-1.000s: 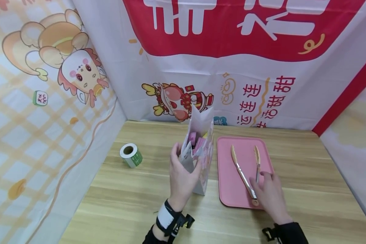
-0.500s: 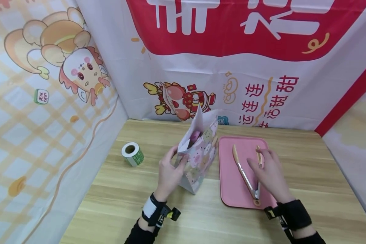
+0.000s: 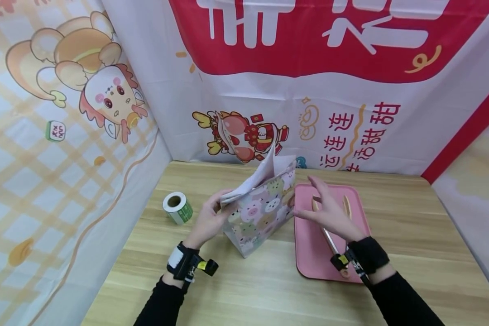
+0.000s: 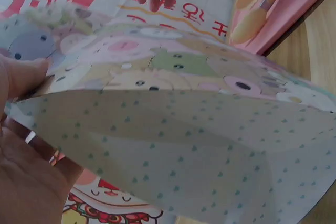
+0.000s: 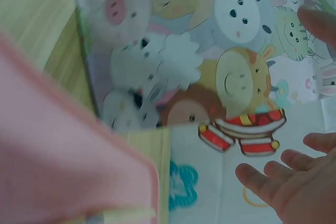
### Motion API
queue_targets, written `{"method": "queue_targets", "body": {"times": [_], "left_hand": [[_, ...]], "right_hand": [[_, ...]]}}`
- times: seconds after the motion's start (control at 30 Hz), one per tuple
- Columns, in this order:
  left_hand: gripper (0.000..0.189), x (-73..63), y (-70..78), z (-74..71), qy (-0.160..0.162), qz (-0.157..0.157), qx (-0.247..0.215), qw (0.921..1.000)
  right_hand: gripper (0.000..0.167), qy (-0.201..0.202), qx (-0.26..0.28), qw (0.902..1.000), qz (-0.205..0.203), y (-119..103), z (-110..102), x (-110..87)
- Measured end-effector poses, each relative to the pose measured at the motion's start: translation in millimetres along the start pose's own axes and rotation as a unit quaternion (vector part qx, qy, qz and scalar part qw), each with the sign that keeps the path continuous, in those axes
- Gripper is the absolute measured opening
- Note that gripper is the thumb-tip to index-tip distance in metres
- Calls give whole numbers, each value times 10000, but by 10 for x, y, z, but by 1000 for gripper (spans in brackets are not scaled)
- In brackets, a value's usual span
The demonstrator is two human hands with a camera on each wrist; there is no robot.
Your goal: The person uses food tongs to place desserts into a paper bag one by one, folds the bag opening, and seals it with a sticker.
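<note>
A paper bag (image 3: 265, 210) printed with cartoon animals stands turned on the table, its top edges leaning together. At its upper left corner my left hand (image 3: 208, 219) pinches the rim between thumb and fingers; the left wrist view shows the thumb on the printed face and fingers behind the bag (image 4: 157, 135). My right hand (image 3: 330, 213) hovers over the tray beside the bag's right edge, thumb and fingers spread. In the right wrist view nothing lies between the fingers of that hand (image 5: 304, 187). The bag's contents are hidden now.
A pink tray (image 3: 305, 265) right of the bag carries metal tongs (image 3: 329, 240) with tan tips, partly hidden under my right arm. Left of the bag stands a roll of green-and-white labels (image 3: 178, 208). A printed cloth wall (image 3: 236, 86) closes off the table's back.
My left hand has shifted left, turning the bag so its printed face shows and its top narrows. My right hand has come off the tongs, up and left toward the bag.
</note>
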State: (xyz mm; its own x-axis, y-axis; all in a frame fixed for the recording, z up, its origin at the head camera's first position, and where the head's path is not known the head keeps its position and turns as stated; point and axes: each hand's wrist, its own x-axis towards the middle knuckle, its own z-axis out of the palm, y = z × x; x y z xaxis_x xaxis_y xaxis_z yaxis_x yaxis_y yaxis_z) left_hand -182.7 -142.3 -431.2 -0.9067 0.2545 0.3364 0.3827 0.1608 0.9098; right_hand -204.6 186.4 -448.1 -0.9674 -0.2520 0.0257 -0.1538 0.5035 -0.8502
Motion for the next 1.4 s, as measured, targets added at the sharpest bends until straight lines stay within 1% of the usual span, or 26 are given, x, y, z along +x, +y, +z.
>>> {"method": "queue_targets", "body": {"times": [0.1,0.17,0.27,0.33,0.4,0.47,0.5,0.53,0.57,0.67,0.73,0.77,0.8,0.83,0.9,0.97,1.03,1.1,1.13,1.2,1.3,1.4], "left_hand": [[29,18,11,-116,-234,-92,43,9997],[28,31,-4,-203,-428,-88,73,9990],[27,50,-57,-348,-803,-106,-54,9967],[18,56,-125,-442,-1014,-224,-251,9943],[15,50,-218,-518,-1162,-378,-471,9914],[13,38,-317,-561,-1227,-456,-664,9892],[13,29,-364,-569,-1228,-457,-739,9886],[17,22,-399,-567,-1222,-376,-814,9884],[19,13,-383,-555,-1209,-340,-844,9885],[23,-3,-387,-497,-1087,-138,-819,9906],[25,-10,-361,-450,-1021,-29,-763,9918],[25,-11,-352,-429,-1016,9,-743,9920],[25,-9,-387,-416,-1020,106,-740,9920],[27,-6,-385,-401,-1055,180,-746,9915],[31,5,-386,-381,-1143,297,-776,9900],[32,15,-382,-367,-1244,304,-879,9879],[30,23,-376,-363,-1323,228,-1057,9853],[26,27,-374,-371,-1361,142,-1178,9836],[24,28,-373,-378,-1378,132,-1203,9830],[23,28,-379,-394,-1425,145,-1166,9828],[21,28,-379,-424,-1512,226,-900,9841],[28,27,-364,-475,-1652,254,-518,9846]], "right_hand": [[112,-154,399,9990,-99,-63,49,111],[111,-223,618,9976,-214,-101,78,167],[113,-323,818,9951,-454,-132,123,222],[114,-456,996,9918,-654,-140,162,230],[105,-682,1180,9864,-914,-147,214,215],[90,-764,1209,9838,-1083,-158,264,156],[81,-772,1229,9830,-1125,-167,287,116],[70,-743,1195,9830,-1176,-178,304,77],[62,-658,1111,9847,-1169,-189,316,27],[49,-287,828,9902,-1087,-213,325,-121],[42,-116,765,9910,-1093,-214,327,-204],[38,-29,720,9903,-1187,-210,330,-239],[35,63,688,9886,-1337,-209,333,-269],[32,163,671,9864,-1490,-225,332,-301],[32,347,675,9787,-1908,-280,330,-351],[37,494,625,9674,-2403,-341,318,-388],[46,536,645,9597,-2683,-364,309,-402],[52,471,640,9558,-2832,-326,303,-389],[55,385,672,9554,-2851,-296,297,-378],[58,162,699,9592,-2736,-230,273,-355],[52,-251,710,9701,-2309,-202,195,-346],[48,-679,755,9752,-1967,-220,109,-350]]}}
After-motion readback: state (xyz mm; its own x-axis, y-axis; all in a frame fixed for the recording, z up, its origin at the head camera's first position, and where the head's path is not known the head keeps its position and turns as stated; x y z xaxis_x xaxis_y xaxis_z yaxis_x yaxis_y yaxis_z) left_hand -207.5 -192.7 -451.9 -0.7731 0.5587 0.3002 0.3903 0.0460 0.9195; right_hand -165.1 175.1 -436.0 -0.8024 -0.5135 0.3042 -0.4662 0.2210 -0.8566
